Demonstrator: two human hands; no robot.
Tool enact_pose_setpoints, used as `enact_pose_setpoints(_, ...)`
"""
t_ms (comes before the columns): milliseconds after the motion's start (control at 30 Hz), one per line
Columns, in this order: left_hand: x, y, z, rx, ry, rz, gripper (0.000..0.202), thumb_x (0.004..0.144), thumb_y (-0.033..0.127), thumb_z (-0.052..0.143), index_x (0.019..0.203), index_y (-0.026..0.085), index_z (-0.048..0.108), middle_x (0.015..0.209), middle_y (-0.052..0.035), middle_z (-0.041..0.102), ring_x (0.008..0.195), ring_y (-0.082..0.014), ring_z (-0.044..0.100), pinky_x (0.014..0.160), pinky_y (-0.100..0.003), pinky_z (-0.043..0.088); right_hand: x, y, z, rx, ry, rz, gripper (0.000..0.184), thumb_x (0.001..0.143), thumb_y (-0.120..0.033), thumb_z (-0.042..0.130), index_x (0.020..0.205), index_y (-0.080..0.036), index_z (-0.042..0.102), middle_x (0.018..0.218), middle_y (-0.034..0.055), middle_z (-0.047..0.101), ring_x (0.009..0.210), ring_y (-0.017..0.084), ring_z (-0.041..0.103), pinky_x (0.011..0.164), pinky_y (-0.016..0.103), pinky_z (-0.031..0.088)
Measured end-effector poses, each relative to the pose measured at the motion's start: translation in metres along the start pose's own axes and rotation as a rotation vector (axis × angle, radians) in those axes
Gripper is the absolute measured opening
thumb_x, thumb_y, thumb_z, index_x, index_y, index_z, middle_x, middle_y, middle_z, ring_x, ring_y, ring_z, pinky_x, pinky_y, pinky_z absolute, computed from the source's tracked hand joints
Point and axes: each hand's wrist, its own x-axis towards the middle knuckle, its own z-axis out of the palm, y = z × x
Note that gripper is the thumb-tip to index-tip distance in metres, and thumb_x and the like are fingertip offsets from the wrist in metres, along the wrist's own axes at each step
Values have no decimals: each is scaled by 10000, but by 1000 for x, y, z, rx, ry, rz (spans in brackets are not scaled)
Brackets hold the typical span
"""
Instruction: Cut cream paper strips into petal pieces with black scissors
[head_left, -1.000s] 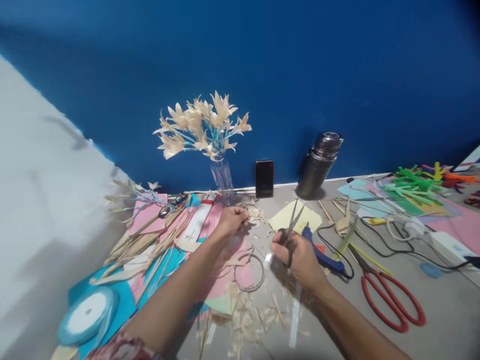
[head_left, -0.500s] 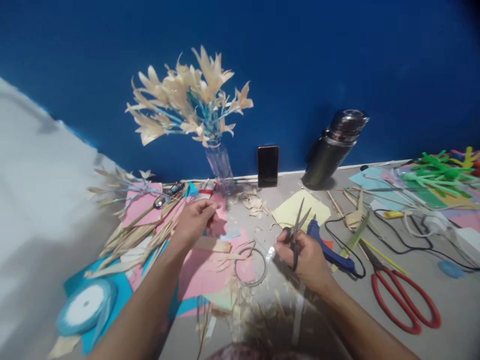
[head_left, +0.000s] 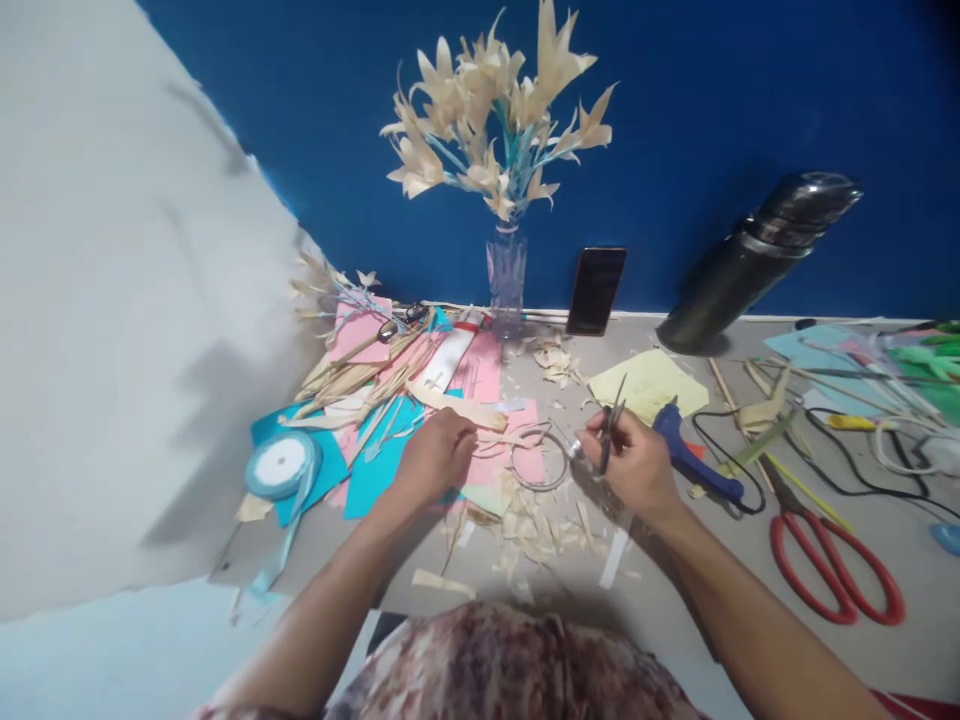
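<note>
My right hand (head_left: 637, 465) holds a small dark pair of scissors (head_left: 612, 430), its blades pointing up and away from me. At the fingertips of that hand is a small shiny white bit, too small to name. My left hand (head_left: 439, 455) is closed with its fingertips pinched together, low over the pale dried-husk strips (head_left: 465, 407) and the pink paper. Whatever lies between those fingertips is hidden. Between the hands a ring-shaped coil of grey wire (head_left: 538, 487) lies flat on the table, with thin strips crossing it.
A clear vase (head_left: 506, 285) of husk flowers stands by the blue wall, near a propped phone (head_left: 597, 291) and a dark flask (head_left: 739, 275). To the right lie a blue glue gun (head_left: 694, 455) and red-handled scissors (head_left: 832, 565). A blue ribbon roll (head_left: 281, 467) lies left.
The view has turned left and down, so everything appears shifted. My left hand has moved nearer to me, down toward the husk strips. The small scissors stay in my right hand, blades now closer together.
</note>
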Motion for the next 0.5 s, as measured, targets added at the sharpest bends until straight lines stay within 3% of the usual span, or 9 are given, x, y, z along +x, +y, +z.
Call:
enact_pose_setpoints(100, 2, 2, 10, 147, -37, 2, 163, 865, 199, 505, 820, 195, 661, 876, -68, 592, 822, -206, 574, 686, -304, 381, -1, -2, 0, -66, -1, -77, 137, 765, -343, 666, 787, -214, 625, 591, -17, 567, 525, 147, 463, 550, 286, 375)
enact_pose_setpoints(233, 0, 3, 15, 61, 40, -4, 121, 837, 179, 525, 779, 192, 630, 875, -59, 586, 815, -198, 559, 689, -298, 377, -2, 0, 2, -58, -65, -85, 143, 758, -336, 672, 778, -203, 622, 590, -29, 553, 520, 130, 444, 536, 269, 356)
enact_pose_setpoints(367, -3, 10, 11, -233, 96, -27, 76, 784, 168, 573, 723, 188, 612, 742, -21, 610, 700, -171, 544, 643, -277, 374, -1, 2, 6, 223, -171, 64, 263, 705, -317, 746, 917, -202, 641, 805, 7, 659, 600, 140, 533, 563, 266, 419)
enact_pose_setpoints(500, -8, 26, 7, -329, 54, 147, 60, 796, 177, 597, 778, 191, 653, 741, -12, 641, 666, -148, 539, 626, -258, 367, -1, -3, 7, 518, -272, 121, 481, 622, -292, 837, 1052, -232, 631, 958, 27, 681, 780, 197, 627, 676, 313, 507)
